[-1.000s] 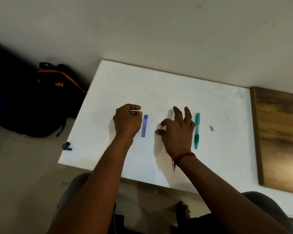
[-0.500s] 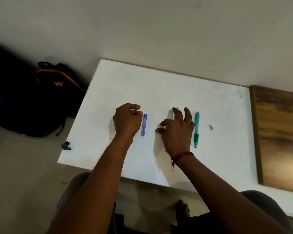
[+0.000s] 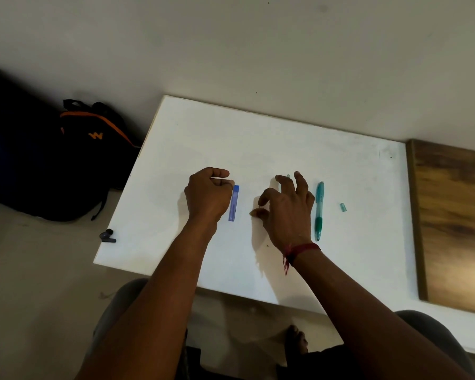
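On the white table (image 3: 258, 138), my left hand (image 3: 209, 196) is curled into a fist with its knuckles right beside a slim blue lead case (image 3: 233, 202) that lies flat. I see nothing held in it. My right hand (image 3: 285, 209) hovers over the table's middle, its thumb and forefinger pinching a thin dark sliver that looks like a pencil lead (image 3: 259, 207), the other fingers spread. A small teal piece (image 3: 288, 176) shows just past its fingertips. A teal mechanical pencil (image 3: 319, 211) lies right of that hand, with a tiny teal cap (image 3: 343, 207) further right.
A wooden board (image 3: 455, 223) adjoins the table's right edge. On the floor to the left stand a black backpack with orange trim (image 3: 93, 149) and a small dark object (image 3: 107, 236). A wall runs behind the table. My knees and one foot show below the near edge.
My right hand's fingers have lifted and spread a little, uncovering the small teal piece at their tips. My left fist and the items on the table have stayed put.
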